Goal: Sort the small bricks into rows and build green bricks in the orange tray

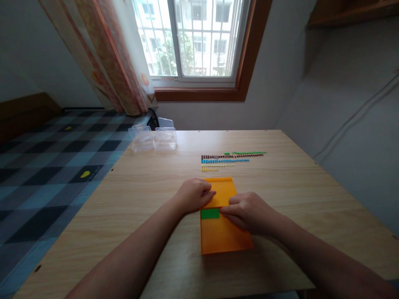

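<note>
An orange tray [224,237] with a raised rim and a crosswise divider lies on the wooden table. Just below the divider, at the left side, sits a flat green rectangular piece [210,214]. My left hand [195,194] rests over the tray's left edge, fingers curled, with the fingertips inside the upper part. Gripping at the right edge near the divider is my right hand [246,211]; its index fingertip meets the right end of the green piece. Whether the right fingers hold anything small is hidden.
Beyond the tray lie rows of small pieces: green [249,153], dark brown [215,157], blue [224,160], pale and yellow [207,170]. Clear plastic boxes [165,139] stand at the table's far left corner. A bed with a checked cover [71,158] adjoins the left side.
</note>
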Demonstrator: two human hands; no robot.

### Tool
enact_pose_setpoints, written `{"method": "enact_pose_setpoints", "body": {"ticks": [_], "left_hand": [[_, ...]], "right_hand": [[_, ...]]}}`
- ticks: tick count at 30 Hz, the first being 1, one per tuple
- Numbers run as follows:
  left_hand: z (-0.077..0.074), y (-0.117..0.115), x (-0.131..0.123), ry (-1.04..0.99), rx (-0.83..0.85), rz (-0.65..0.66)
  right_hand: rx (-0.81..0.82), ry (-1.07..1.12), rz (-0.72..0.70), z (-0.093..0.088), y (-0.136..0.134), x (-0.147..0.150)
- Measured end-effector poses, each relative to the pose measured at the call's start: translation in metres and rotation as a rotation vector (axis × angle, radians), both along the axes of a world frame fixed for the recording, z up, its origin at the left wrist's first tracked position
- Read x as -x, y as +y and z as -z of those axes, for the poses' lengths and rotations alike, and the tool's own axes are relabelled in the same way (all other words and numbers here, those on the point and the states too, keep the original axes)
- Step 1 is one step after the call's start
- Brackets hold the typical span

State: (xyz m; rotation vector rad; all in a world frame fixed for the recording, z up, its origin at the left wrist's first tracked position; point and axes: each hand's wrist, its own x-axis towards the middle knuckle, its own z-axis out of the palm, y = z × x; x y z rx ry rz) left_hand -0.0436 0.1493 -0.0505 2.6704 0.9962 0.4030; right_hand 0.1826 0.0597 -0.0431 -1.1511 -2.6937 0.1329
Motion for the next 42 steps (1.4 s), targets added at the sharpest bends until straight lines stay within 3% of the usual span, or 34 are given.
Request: {"method": "enact_pose_setpoints", "body": {"ticks": [18, 23, 26, 30, 34, 37, 42], "left_hand": [[-0.002, -0.002, -0.001, 0.066, -0.083, 0.029], [-0.001, -0.001, 0.000, -0.055, -0.091, -0.007], [0.005, 0.006, 0.003, -0.220, -0.084, -0.098], [0.013, 0.020, 0.008, -0.454, -0.022, -0.320], [0.015, 0.029, 0.012, -0.604, 0.031, -0.467], [0.015, 0.028, 0.012, -0.589, -0.005, -0.466], [0.016, 0.024, 0.009, -0.521, -0.059, -0.415]], "right_hand": [[-0.005, 0.031, -0.022, 0.004, -0.001, 0.001], [-0.034, 0.109, -0.026, 0.001, -0.001, -0.001], [-0.114, 0.189, 0.037, -0.007, 0.006, -0.010], [-0.184, 0.202, 0.240, -0.022, 0.041, -0.030], [-0.087, 0.099, 0.480, -0.034, 0.100, -0.046], [0.012, 0.028, 0.580, -0.035, 0.147, -0.052], [0.107, -0.015, 0.598, -0.024, 0.204, -0.052]]}}
